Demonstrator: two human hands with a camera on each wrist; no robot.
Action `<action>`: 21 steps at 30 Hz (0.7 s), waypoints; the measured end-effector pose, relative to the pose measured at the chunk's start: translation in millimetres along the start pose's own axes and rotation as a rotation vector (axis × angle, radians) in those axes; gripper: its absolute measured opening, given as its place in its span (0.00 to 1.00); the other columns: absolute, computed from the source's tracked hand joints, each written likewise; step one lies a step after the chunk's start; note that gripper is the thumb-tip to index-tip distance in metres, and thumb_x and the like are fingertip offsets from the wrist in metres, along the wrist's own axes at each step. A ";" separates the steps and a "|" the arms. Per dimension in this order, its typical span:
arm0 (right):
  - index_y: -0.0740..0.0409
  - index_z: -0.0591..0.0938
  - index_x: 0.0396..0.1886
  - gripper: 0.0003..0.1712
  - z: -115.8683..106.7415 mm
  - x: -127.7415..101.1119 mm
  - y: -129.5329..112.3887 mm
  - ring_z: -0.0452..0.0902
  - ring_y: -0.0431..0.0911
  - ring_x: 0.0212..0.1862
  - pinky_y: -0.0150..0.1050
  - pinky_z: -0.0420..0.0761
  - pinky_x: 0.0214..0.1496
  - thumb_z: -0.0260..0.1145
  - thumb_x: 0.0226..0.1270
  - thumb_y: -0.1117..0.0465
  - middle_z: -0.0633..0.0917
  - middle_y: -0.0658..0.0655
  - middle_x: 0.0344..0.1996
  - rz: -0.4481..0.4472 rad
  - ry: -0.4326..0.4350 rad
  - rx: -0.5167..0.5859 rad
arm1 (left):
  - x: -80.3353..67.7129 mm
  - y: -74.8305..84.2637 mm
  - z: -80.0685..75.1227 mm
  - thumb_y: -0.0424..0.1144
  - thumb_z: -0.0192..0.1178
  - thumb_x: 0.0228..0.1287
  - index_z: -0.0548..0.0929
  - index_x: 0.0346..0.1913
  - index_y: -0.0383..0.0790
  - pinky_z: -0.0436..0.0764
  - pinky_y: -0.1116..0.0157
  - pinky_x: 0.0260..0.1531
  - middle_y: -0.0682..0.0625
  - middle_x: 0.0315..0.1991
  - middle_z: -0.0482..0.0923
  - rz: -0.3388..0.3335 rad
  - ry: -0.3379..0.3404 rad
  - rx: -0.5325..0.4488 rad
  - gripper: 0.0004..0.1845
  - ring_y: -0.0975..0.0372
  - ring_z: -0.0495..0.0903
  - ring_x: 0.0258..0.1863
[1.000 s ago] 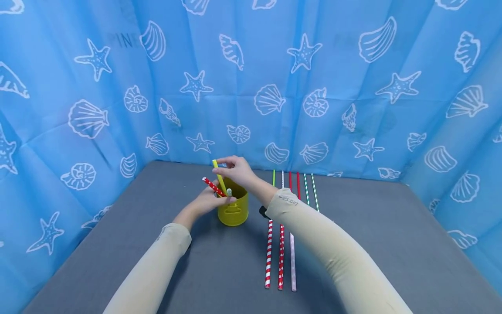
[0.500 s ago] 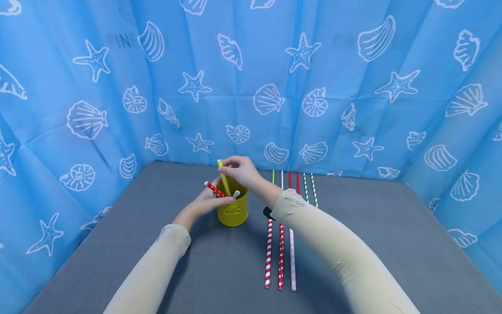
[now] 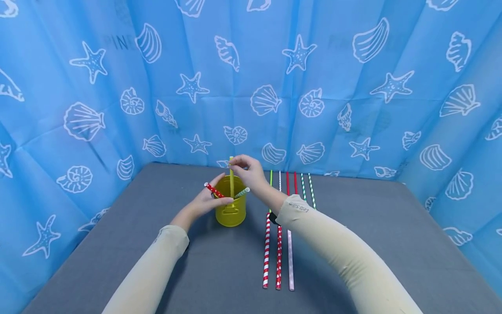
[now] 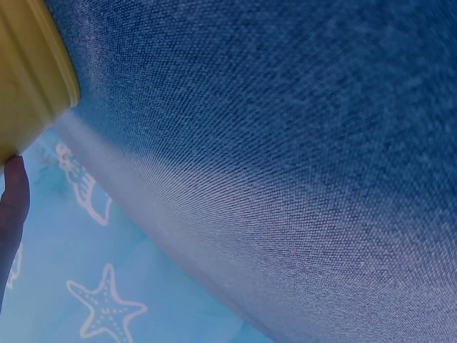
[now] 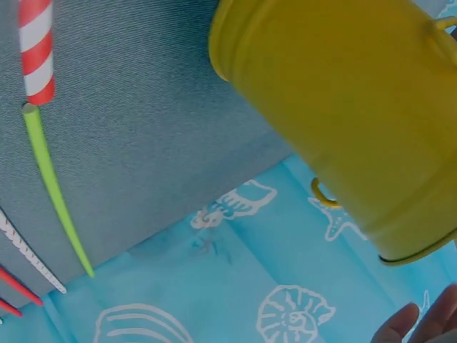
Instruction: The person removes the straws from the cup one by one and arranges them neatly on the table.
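Observation:
A small yellow bucket (image 3: 230, 210) stands on the grey table (image 3: 376, 244), left of centre. My left hand (image 3: 205, 199) holds its left side, thumb on the near rim. A red dotted straw (image 3: 213, 190) leans out of the bucket over that hand. My right hand (image 3: 248, 171) pinches the top of a yellow-green straw (image 3: 232, 179), which stands upright in the bucket. A green-and-white striped straw (image 3: 242, 192) pokes out to the right. The left wrist view shows the bucket's (image 4: 28, 71) edge and one fingertip (image 4: 14, 204). The right wrist view shows the bucket's (image 5: 357, 114) wall.
Right of the bucket, several straws lie in a row: a red-and-white striped one (image 3: 266, 250), a red dotted one (image 3: 279, 253), a pale one (image 3: 290, 257), and thin ones (image 3: 303, 183) farther back. A blue seashell curtain (image 3: 353, 87) walls the table on three sides.
My right hand has swung the yellow-green straw from leaning left to upright over the bucket. The striped straw in the bucket has tipped to the right. My left hand has stayed.

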State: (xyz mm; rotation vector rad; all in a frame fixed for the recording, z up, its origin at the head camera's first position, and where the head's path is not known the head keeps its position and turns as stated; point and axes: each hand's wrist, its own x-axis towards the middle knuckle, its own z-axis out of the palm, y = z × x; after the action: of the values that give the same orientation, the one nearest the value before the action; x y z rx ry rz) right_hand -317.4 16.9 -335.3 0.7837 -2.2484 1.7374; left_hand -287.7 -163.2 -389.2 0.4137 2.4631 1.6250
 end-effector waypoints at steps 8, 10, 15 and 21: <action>0.67 0.84 0.50 0.13 -6.5 0.1 5.3 0.76 0.54 0.41 0.31 0.74 0.36 0.62 0.67 0.72 0.83 0.63 0.40 -0.094 0.130 -0.006 | 0.0 -1.0 0.2 0.44 0.66 0.62 0.46 0.78 0.45 0.56 0.40 0.66 0.40 0.74 0.52 0.027 0.008 -0.021 0.49 0.45 0.55 0.71; 0.67 0.83 0.51 0.14 -9.0 0.9 3.6 0.76 0.55 0.42 0.30 0.75 0.37 0.62 0.67 0.72 0.83 0.64 0.42 -0.105 0.167 0.015 | 0.5 -0.7 0.5 0.44 0.67 0.61 0.47 0.78 0.46 0.57 0.40 0.66 0.40 0.74 0.52 0.008 0.011 -0.020 0.49 0.45 0.54 0.71; 0.67 0.82 0.53 0.16 -18.6 3.1 -3.8 0.78 0.49 0.44 0.29 0.78 0.43 0.63 0.66 0.72 0.82 0.66 0.45 -0.100 0.262 0.093 | 0.9 0.8 1.2 0.46 0.68 0.59 0.48 0.78 0.51 0.59 0.39 0.65 0.42 0.75 0.50 -0.064 0.020 -0.004 0.50 0.45 0.52 0.71; 0.74 0.79 0.51 0.16 -40.9 9.3 -15.7 0.79 0.36 0.40 0.30 0.80 0.47 0.63 0.63 0.77 0.84 0.57 0.37 -0.172 0.390 0.194 | -0.8 3.5 -0.6 0.49 0.68 0.58 0.48 0.77 0.55 0.59 0.39 0.64 0.41 0.75 0.49 -0.096 0.024 0.025 0.50 0.43 0.52 0.71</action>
State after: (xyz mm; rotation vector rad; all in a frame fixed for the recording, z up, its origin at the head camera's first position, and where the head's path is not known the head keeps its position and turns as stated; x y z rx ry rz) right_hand -323.8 50.0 -305.8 0.5884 -1.7312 1.8540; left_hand -286.6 -162.7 -385.9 0.2760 2.4823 1.5716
